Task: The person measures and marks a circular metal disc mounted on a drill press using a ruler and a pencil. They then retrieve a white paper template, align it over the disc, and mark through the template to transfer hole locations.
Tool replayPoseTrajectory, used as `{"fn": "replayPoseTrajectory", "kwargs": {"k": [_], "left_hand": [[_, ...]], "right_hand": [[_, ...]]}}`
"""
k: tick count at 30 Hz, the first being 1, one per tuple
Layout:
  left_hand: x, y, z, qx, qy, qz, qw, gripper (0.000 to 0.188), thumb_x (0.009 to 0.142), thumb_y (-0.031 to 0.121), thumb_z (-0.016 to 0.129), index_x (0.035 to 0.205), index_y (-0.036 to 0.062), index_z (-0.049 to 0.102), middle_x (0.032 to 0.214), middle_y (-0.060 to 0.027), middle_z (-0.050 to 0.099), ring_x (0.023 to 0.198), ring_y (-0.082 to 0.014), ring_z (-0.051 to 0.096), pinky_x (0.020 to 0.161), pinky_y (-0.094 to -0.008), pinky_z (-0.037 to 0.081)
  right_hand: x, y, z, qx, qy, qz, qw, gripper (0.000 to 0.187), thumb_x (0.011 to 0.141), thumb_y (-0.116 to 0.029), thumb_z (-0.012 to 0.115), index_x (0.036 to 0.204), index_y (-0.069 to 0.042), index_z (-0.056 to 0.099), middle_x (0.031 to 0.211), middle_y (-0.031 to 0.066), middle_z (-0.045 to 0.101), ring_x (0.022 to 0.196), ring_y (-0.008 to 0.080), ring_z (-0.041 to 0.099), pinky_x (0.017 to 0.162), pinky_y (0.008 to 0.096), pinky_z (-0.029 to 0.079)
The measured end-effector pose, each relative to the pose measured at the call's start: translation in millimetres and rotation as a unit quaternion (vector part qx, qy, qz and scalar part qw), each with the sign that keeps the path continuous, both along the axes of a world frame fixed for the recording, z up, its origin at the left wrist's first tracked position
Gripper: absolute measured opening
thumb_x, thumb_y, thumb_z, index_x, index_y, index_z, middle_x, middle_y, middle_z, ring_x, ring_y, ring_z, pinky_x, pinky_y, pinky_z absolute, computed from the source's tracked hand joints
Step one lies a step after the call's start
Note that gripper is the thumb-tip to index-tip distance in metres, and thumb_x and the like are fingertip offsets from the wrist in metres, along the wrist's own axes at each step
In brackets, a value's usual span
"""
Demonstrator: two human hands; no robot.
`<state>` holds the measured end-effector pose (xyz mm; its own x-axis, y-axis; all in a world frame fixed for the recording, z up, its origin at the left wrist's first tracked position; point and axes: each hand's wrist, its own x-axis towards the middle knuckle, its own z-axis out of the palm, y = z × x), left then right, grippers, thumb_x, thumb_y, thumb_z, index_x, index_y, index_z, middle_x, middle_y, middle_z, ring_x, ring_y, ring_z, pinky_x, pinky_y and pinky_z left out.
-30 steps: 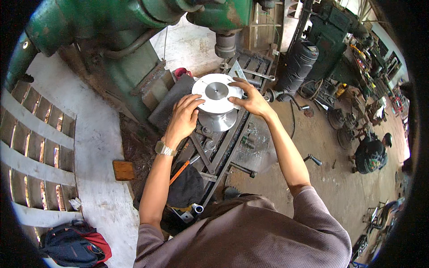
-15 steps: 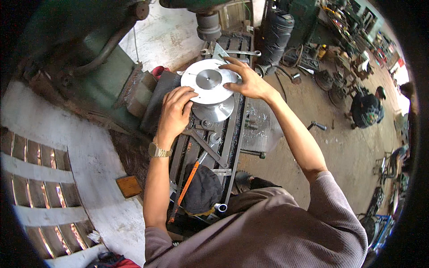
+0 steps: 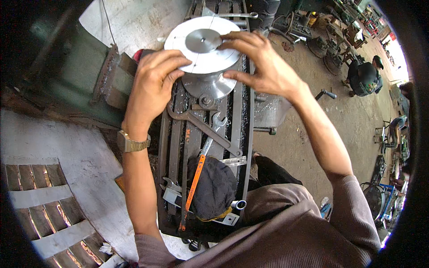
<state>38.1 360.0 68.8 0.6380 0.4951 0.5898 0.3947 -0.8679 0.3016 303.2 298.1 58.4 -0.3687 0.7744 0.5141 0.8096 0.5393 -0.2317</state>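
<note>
Right hand (image 3: pixel 270 64) now spread, thumb dropped from face to below rim of disc (image 3: pixel 202 40), at bench's (image 3: pixel 178 138) far end; left hand (image 3: pixel 154 80) still at left rim, pinch unclear. Reads as re-gripping, disc not released

Both hands (image 3: pixel 152 82) (image 3: pixel 270 64) touch a flanged, round metal part (image 3: pixel 203 54).

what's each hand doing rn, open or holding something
Left hand: partly curled at the left rim of the white disc; grip can't be told.
Right hand: open, fingers over the disc's right side, thumb spread apart.
</note>
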Motion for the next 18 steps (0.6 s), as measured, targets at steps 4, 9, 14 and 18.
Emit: {"fn": "replayPoseTrajectory", "kwargs": {"k": [4, 9, 14, 18], "left_hand": [[-4.8, 8.3, -2.3, 0.006, 0.022, -0.027, 0.999, 0.020, 0.083, 0.003, 0.068, 0.102, 0.0031, 0.072, 0.107, -0.0107, 0.068, 0.102, -0.0294, 0.064, 0.090, -0.0379, 0.049], [-4.5, 21.0, -4.2, 0.017, -0.010, -0.072, 0.997, 0.014, 0.081, 0.005, 0.069, 0.094, 0.0011, 0.071, 0.099, -0.0108, 0.069, 0.091, -0.0315, 0.065, 0.084, -0.0396, 0.049], [-4.6, 23.7, -5.8, 0.034, 0.009, -0.074, 0.997, 0.019, 0.080, 0.000, 0.069, 0.099, 0.0026, 0.072, 0.101, -0.0093, 0.068, 0.096, -0.0255, 0.065, 0.083, -0.0335, 0.052], [-4.2, 24.6, -6.7, 0.019, 0.003, -0.077, 0.997, 0.020, 0.078, 0.000, 0.070, 0.098, 0.0031, 0.072, 0.100, -0.0085, 0.068, 0.092, -0.0242, 0.065, 0.079, -0.0323, 0.051]], "right_hand": [[-0.5, 4.5, 3.5, 0.028, 0.027, 0.026, 0.999, 0.045, 0.081, -0.029, 0.076, 0.115, -0.002, 0.064, 0.118, 0.0203, 0.064, 0.114, 0.0369, 0.059, 0.101, 0.0439, 0.045], [2.7, 6.3, 6.4, -0.072, 0.047, 0.018, 0.996, 0.049, 0.082, -0.024, 0.076, 0.123, -0.002, 0.063, 0.136, 0.0168, 0.057, 0.130, 0.0310, 0.052, 0.109, 0.0418, 0.039], [8.5, 12.4, 3.1, -0.069, 0.005, 0.002, 0.998, 0.056, 0.080, -0.035, 0.076, 0.124, -0.003, 0.063, 0.138, 0.0173, 0.055, 0.131, 0.0318, 0.051, 0.111, 0.0447, 0.038], [13.4, 17.3, 0.5, -0.067, 0.003, 0.011, 0.998, 0.065, 0.078, -0.049, 0.076, 0.123, -0.004, 0.064, 0.139, 0.0188, 0.055, 0.129, 0.0323, 0.052, 0.108, 0.0449, 0.040]]}}
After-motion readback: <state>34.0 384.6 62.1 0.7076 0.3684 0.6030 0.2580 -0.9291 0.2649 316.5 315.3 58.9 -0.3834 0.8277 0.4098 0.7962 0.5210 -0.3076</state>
